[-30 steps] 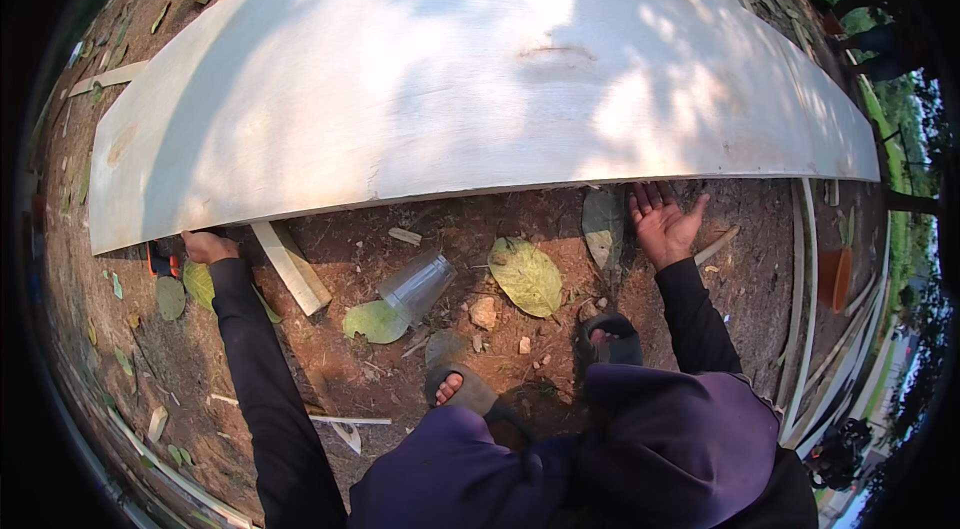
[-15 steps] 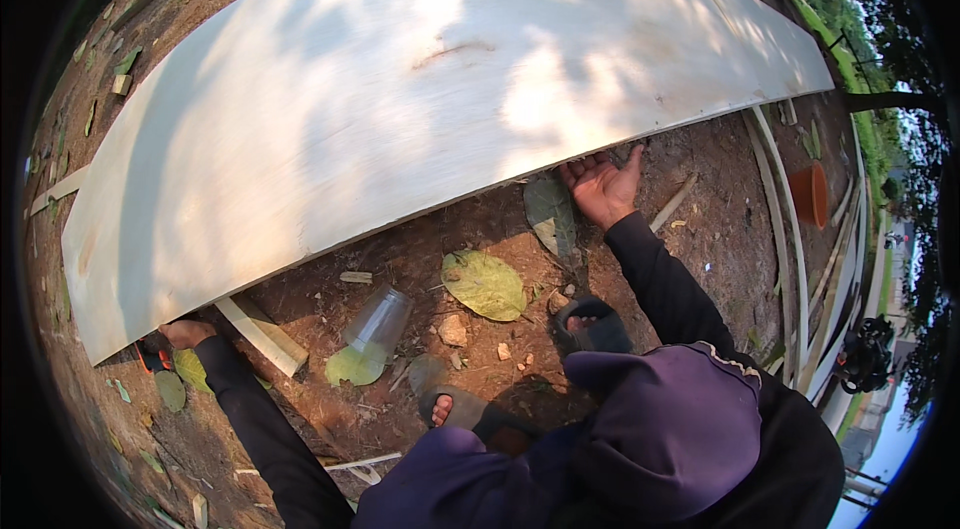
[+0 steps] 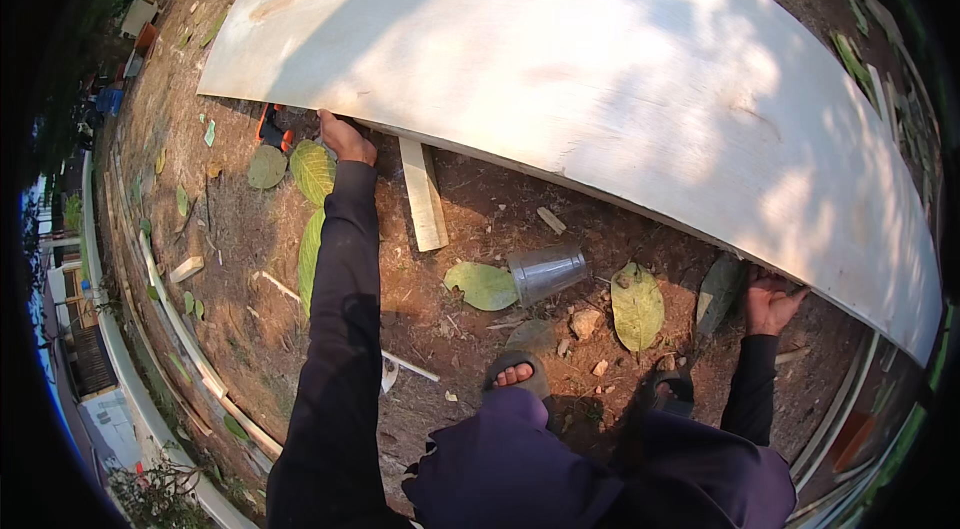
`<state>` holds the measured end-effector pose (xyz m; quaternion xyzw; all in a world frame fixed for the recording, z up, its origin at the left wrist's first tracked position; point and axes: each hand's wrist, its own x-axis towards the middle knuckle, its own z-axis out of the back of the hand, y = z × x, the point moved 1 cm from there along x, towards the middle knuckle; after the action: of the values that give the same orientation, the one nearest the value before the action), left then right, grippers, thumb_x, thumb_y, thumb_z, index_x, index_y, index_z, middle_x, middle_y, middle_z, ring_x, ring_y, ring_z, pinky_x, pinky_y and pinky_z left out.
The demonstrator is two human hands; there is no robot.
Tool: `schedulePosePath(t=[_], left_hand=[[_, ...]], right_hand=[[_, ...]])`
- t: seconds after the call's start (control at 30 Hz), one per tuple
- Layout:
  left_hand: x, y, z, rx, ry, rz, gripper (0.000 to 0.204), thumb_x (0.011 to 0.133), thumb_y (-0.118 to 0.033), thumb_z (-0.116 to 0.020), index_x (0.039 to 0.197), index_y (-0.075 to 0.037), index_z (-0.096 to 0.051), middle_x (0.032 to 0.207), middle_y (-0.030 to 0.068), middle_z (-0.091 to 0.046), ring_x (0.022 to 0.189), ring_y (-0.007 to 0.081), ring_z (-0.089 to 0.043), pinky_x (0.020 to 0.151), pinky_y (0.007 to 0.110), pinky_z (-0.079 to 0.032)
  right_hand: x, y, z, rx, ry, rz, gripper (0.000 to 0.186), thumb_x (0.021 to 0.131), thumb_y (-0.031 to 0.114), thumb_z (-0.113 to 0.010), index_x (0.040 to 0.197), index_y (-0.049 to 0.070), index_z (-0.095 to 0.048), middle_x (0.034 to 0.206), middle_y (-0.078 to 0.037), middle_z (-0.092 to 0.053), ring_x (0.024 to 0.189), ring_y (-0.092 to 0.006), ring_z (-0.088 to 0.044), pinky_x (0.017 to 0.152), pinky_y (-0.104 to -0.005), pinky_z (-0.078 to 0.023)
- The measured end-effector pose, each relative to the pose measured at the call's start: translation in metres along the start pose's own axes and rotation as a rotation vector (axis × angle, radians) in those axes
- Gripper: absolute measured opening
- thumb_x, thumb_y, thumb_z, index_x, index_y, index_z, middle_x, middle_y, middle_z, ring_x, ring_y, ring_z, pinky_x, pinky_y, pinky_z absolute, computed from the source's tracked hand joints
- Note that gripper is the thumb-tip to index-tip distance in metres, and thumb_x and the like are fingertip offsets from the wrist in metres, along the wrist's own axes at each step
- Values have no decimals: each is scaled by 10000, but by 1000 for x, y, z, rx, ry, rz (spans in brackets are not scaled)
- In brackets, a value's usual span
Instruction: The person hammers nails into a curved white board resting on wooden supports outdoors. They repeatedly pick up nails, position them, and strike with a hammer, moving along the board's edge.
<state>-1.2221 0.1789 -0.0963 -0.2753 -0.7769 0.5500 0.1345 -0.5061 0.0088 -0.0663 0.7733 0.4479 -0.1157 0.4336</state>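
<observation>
Board, pale, one: lay forward of left hand and right hand, long axis slanting nearer toward the right; both were at its near edge, fingers partly hidden beneath, grip impossible to tell

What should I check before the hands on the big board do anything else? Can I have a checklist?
1. Left hand at the near edge of the board: ok, it touches there.
2. Right hand at the same edge: ok, toward the board's other end.
3. Both grips firm: cannot tell, some fingers are hidden.
4. Cup out from under the board: ok, it lies on its side, apart from the edge.
5. Toes covered: not ok, they show bare in the left sandal.
6. Wood strip free of the board: cannot tell, its far end is out of sight beneath it.
</observation>
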Motion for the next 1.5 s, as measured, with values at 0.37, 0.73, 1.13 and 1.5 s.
schedulePosePath(t=[0.37,0.73,1.13,1.5], left_hand=[[-16,-10,8,-31,-28,51,501,1118,-360,-321,1381,15,-525,1376,139,-594,1215,288,-593,1041,420,-463],[-10,-13,23,7,-38,58,527,1109,-382,-359,1386,39,-513,1391,168,-563,1208,312,-578,1048,450,-455],[-3,-21,62,412,-129,38,396,1120,-362,-348,1220,-45,-565,938,41,-576,794,161,-553,665,317,-465],[-88,-16,48,346,11,201,323,1113,-330,-411,1087,-52,-573,772,-1,-473,576,103,-424,477,275,-325]], right_hand=[[1,3,-6,-20,-36,-46,725,998,669,-483,1403,70,-544,1389,-86,-617,1308,-267,-540,1199,-544,-290],[-12,-4,-23,-45,-89,-77,824,978,711,-461,1462,44,-467,1521,-150,-467,1422,-345,-382,1220,-552,-244],[-57,-11,20,-783,154,-120,600,1069,532,-447,1369,16,-502,1201,-112,-616,1001,-243,-628,814,-356,-511],[-123,-56,-73,-1640,1254,1275,351,906,104,-685,1248,47,-627,1316,-132,-616,1222,-310,-600,977,-450,-506]])
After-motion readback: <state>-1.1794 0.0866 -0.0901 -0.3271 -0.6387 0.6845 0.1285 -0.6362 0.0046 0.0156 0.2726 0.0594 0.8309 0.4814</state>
